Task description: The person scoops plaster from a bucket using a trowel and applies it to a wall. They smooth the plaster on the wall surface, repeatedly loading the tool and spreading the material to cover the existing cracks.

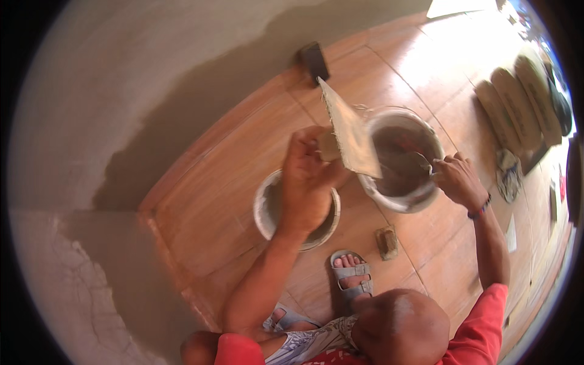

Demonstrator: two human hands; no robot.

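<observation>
My left hand (307, 182) is closed round the handle of a plasterer's hawk (353, 131), a pale square board with rough edges, held tilted above the floor. Its lower corner overlaps the rim of a large bucket (433, 125) that contains grey-brown wet mix (398, 146). At the bucket's right side my right hand (457, 179) grips a trowel (415, 163), whose blade is down in the mix and partly hidden. Below my left wrist stands a second, smaller pale bucket (261, 213), partly covered by my hand and forearm.
A small block (387, 243) lies by my sandalled foot (351, 271). Several filled sacks (517, 109) lean together at the right, beside a crumpled bag (509, 176). A dark box-like object (314, 62) stands near the wall (152, 121), which has a damp-looking darker band.
</observation>
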